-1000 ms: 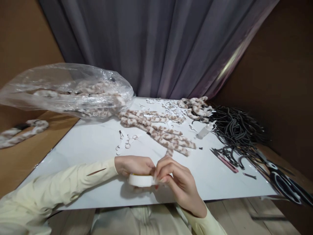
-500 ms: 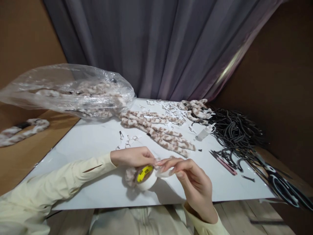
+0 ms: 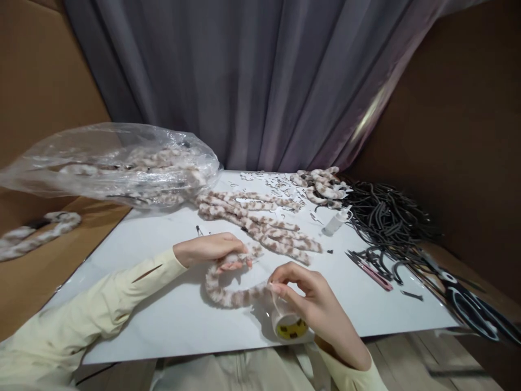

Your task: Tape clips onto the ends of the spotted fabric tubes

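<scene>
A fluffy brown-and-white strip (image 3: 228, 297) curves in a U above the near part of the white table. My left hand (image 3: 222, 251) is closed round its upper end. The fingertips of my right hand (image 3: 299, 296) pinch near the strip's other end, where a piece of clear tape seems to be. Below these fingers is a tape roll (image 3: 288, 320) with a yellow-labelled core, its open side facing down toward me. Whether the fingers hold the strip itself or only tape is hard to tell.
More furry strips (image 3: 264, 225) lie mid-table. A clear plastic bag (image 3: 109, 163) of them stands at left. To the right are a small bottle (image 3: 337, 221), black tubes (image 3: 386, 217), pink-handled tweezers (image 3: 372, 271) and large scissors (image 3: 472, 304). Small metal pieces (image 3: 268, 184) are scattered behind.
The tape roll has moved right, from beside my left hand to under my right hand. The furry strip now shows as an open curve between both hands. The view has shifted slightly.
</scene>
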`<state>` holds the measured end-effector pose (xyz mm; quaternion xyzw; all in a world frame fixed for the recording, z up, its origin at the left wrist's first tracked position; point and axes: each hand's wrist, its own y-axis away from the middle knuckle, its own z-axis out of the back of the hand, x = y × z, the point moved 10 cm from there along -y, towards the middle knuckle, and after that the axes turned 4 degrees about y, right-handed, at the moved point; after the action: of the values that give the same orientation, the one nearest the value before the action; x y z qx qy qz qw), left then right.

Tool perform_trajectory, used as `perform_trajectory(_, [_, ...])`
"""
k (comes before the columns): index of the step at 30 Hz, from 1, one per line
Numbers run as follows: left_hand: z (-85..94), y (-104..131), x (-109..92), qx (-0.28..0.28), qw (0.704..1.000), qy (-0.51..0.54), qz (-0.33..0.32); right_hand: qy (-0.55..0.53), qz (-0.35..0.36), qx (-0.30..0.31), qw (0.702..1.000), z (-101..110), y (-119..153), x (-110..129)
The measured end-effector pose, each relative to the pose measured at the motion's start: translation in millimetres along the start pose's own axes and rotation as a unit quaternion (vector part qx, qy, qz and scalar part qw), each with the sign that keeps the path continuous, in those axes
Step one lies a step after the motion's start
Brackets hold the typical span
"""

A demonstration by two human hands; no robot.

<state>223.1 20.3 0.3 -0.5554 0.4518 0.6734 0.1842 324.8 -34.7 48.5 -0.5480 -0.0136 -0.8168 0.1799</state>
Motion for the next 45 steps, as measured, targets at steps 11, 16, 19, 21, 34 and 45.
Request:
perform_trajectory(11, [-26.7,8.0,2.6,0.078,0.992,0.089,0.039,-0.083,-0.065,0.055,0.993,-33.0,-7.3,-26.4])
perform_trajectory(16, [-33.7,11.2,0.2,0.106,0.987,0.116,0.038,-0.106,-0.060,0.051,0.991,-34.7,-8.7,-27.4])
perform_trajectory(19, [-37.2,14.2,-3.9,0.125,0.985,0.120,0.021,-0.111,-0.043,0.061,0.991,-35.9,-9.6,-23.6])
perform_trajectory(21, [-35.5,14.3,-4.9,0.120,0.984,0.131,0.014,-0.107,-0.036,0.059,0.992,-34.1,-10.4,-21.6])
perform_trajectory(34, [-17.7,2.8,-13.7,0.037,0.979,0.194,-0.042,-0.021,0.007,-0.012,1.000,-18.2,-12.4,-19.7])
perform_trajectory(45, [-2.4,14.5,-18.0,-0.070,0.996,-0.046,-0.023,-0.063,0.010,-0.028,0.998,-6.7,-1.8,1.6])
